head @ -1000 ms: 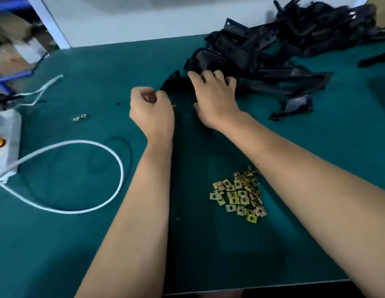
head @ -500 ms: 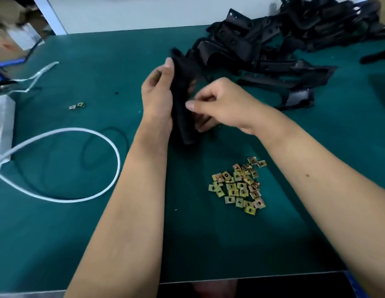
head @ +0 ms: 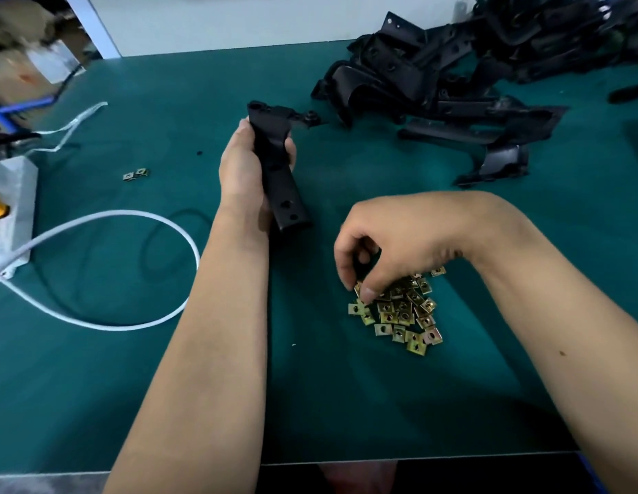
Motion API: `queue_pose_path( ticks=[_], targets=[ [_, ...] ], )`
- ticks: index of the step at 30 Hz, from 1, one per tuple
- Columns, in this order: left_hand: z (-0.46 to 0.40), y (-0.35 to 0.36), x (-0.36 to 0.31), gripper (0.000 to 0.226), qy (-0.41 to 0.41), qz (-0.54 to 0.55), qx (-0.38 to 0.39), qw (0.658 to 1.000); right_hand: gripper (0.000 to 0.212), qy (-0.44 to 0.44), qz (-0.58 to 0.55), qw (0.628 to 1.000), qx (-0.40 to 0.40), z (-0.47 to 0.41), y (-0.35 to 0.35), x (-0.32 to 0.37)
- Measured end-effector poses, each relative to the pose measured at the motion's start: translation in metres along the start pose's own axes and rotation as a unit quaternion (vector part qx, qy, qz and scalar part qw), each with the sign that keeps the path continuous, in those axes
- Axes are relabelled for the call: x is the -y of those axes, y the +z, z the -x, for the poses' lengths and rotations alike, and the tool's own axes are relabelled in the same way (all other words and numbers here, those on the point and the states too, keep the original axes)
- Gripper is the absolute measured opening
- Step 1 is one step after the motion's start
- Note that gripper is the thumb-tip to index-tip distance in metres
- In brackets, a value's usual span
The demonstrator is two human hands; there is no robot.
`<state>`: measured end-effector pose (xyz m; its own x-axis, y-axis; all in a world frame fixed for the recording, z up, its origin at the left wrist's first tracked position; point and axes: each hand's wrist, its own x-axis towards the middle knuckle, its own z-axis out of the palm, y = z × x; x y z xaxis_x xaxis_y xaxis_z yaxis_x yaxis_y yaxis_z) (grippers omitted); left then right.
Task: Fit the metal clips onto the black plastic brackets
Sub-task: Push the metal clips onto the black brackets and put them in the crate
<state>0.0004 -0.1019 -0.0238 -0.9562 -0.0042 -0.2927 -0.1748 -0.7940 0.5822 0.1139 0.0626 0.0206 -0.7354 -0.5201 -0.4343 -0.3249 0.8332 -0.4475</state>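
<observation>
The right hand (head: 389, 244) has left the bracket (head: 274, 162) it was fiddling with half a second ago and dropped to the pile of clips (head: 399, 310) at about five o'clock on the green mat (head: 132, 386). Its fingers are curled down onto the top edge of the pile, thumb and forefinger closing together; whether a clip is already between them I cannot tell. The left hand (head: 244, 169) now carries the bracket alone, fingers wrapped round its middle, holding it up near the centre of the mat with the holed end pointing back toward the person. The heap of brackets (head: 453, 76) sits untouched at one o'clock (two stray clips (head: 136, 174) lie off at nine o'clock, near the white cable (head: 139, 217)). So the picking is done; I'd judge the next job is fetching a clip to the held bracket.
</observation>
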Motion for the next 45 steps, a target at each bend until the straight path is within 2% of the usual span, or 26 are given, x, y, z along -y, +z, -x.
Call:
queue_pose_path(
  ticks=[2,7,9,12,15,20,24,27,30,32,34,38,40,45],
  targets=[
    [0.001,0.000,0.001,0.022,-0.002,-0.005,0.012,1.000,0.013,0.002,-0.010,0.999,-0.043,-0.004,-0.001,-0.007],
    [0.003,0.003,0.002,0.026,-0.015,-0.043,0.021,0.999,0.008,0.014,-0.046,0.970,-0.239,-0.011,0.002,-0.033],
    [0.005,0.005,0.003,0.030,-0.019,-0.085,0.029,0.996,0.004,0.010,-0.098,0.955,-0.279,-0.013,0.006,-0.039],
    [0.009,0.007,0.007,0.035,-0.027,-0.125,0.059,0.990,0.011,0.005,-0.167,0.934,-0.316,-0.013,0.009,-0.047],
    [0.011,0.007,0.011,0.036,-0.047,-0.128,0.092,0.986,0.017,0.010,-0.259,0.903,-0.343,-0.013,0.013,-0.057],
    [0.012,0.006,0.016,0.037,-0.065,-0.152,0.111,0.980,0.020,0.000,-0.418,0.824,-0.383,-0.015,0.020,-0.066],
    [0.012,0.003,0.017,0.035,-0.056,-0.165,0.127,0.976,0.020,-0.017,-0.450,0.786,-0.425,-0.017,0.021,-0.067],
    [0.013,0.003,0.016,0.039,-0.052,-0.194,0.146,0.969,0.017,-0.021,-0.505,0.752,-0.424,-0.016,0.020,-0.068],
    [0.015,0.003,0.016,0.051,-0.011,-0.286,0.178,0.941,0.013,-0.021,-0.544,0.725,-0.423,-0.015,0.018,-0.069],
    [0.019,0.002,0.018,0.040,0.007,-0.306,0.220,0.926,0.013,-0.020,-0.565,0.710,-0.420,-0.015,0.018,-0.070],
    [0.022,0.000,0.020,0.018,0.007,-0.296,0.259,0.919,0.019,-0.026,-0.576,0.702,-0.418,-0.015,0.018,-0.070],
    [0.026,0.001,0.020,0.020,0.007,-0.334,0.280,0.900,0.025,-0.042,-0.547,0.716,-0.432,-0.017,0.020,-0.069],
    [0.028,0.002,0.020,0.016,0.003,-0.336,0.273,0.902,0.026,-0.049,-0.530,0.722,-0.443,-0.018,0.021,-0.069],
    [0.031,0.002,0.019,0.009,-0.003,-0.350,0.279,0.894,0.030,-0.056,-0.536,0.710,-0.454,-0.018,0.021,-0.069]
  ],
)
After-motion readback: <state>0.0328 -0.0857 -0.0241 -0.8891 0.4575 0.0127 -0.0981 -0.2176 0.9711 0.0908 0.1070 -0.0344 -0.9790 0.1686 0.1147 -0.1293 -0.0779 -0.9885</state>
